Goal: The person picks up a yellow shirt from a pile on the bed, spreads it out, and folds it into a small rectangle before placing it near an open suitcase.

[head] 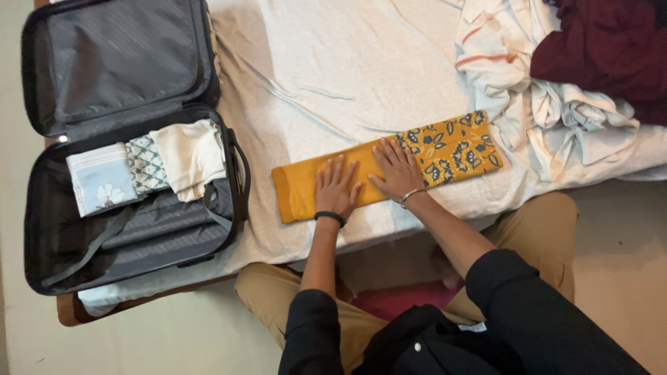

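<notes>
A folded mustard-yellow cloth (pixel 389 167) with a dark floral print at one end lies as a long narrow strip on the white bedsheet (pixel 313 76), near the edge of the bed in front of the person. The left hand (pixel 336 187) rests flat on the plain yellow part, fingers spread and straight, grasping nothing. The right hand (pixel 397 170) lies flat just beside it, near where the print begins, its fingers also stretched out and pressed on the cloth. To the left, an open suitcase (pixel 42 229) sits on the bed with three folded clothes (pixel 149 163) packed side by side in its lower half. To the right, a heap of loose clothes (pixel 549 90) lies crumpled just beyond the printed end.
</notes>
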